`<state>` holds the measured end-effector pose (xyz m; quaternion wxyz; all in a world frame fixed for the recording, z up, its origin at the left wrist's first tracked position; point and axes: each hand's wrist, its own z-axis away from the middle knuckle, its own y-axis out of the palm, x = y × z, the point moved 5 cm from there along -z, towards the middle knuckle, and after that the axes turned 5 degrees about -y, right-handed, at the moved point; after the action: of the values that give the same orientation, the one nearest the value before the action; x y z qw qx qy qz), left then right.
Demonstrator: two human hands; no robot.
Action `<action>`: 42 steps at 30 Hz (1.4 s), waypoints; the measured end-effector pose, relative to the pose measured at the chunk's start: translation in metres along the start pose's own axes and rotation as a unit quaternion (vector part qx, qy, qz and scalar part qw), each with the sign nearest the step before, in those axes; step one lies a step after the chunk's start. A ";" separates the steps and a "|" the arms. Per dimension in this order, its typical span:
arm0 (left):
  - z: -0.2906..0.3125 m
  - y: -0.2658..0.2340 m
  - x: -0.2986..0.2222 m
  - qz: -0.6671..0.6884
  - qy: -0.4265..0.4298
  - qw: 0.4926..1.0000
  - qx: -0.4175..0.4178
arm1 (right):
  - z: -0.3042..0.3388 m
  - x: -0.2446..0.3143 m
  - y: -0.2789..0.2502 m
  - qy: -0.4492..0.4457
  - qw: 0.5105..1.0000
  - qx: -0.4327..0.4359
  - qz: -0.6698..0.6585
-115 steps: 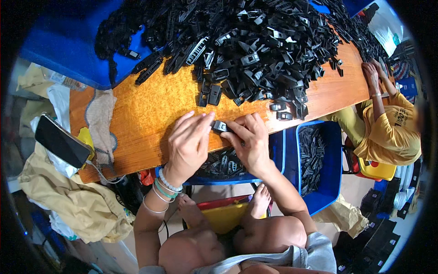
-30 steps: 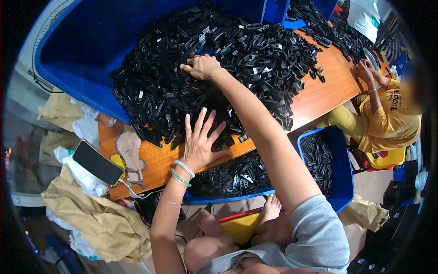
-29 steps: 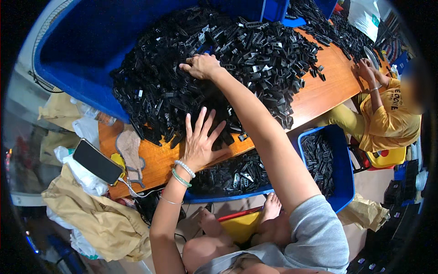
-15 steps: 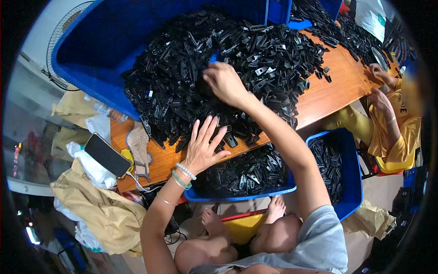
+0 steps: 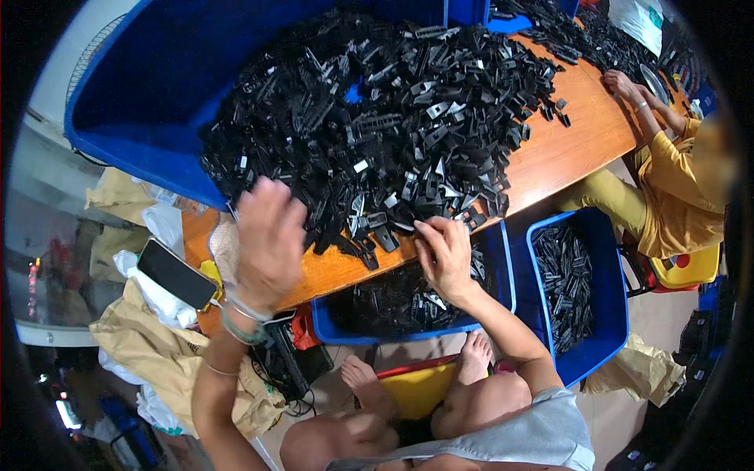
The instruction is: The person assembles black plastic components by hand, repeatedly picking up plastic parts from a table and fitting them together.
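Risking a spill of black parts (image 5: 385, 137), heaped at twelve o'clock, off the desk (image 5: 561, 149) into the blue bin (image 5: 323, 330) at six, via any clumsy sweep by blurred, loose-fingered left hand (image 5: 271, 245) at nine or curled right hand (image 5: 449, 261) at three, of untellable grip.

Middle well lit, rim sinking to black (fisheye; straight edges bowed); pale sheen on the smooth orange-brown wooden table (image 5: 543, 166); small white glints across the heaped black plastic parts (image 5: 440, 129); bare left hand (image 5: 269, 245) smeared by blur.
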<state>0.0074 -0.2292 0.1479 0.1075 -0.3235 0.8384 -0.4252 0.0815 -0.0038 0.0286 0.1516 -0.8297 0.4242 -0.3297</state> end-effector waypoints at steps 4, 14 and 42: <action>-0.016 0.001 0.003 0.046 -0.003 0.999 -0.007 | 0.016 -0.019 0.005 0.036 0.999 -0.002 -0.029; 0.056 0.069 -0.041 0.155 -0.154 0.974 0.063 | 0.015 -0.017 -0.004 0.028 0.994 0.089 -0.054; 0.109 0.082 -0.047 0.468 -0.370 0.800 0.059 | 0.043 0.000 0.012 0.396 0.810 0.150 -0.406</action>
<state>0.0564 -0.2339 0.0122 0.6144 -0.0175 0.7577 -0.2193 0.1030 -0.0124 -0.0091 -0.0552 -0.6906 0.0170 -0.7209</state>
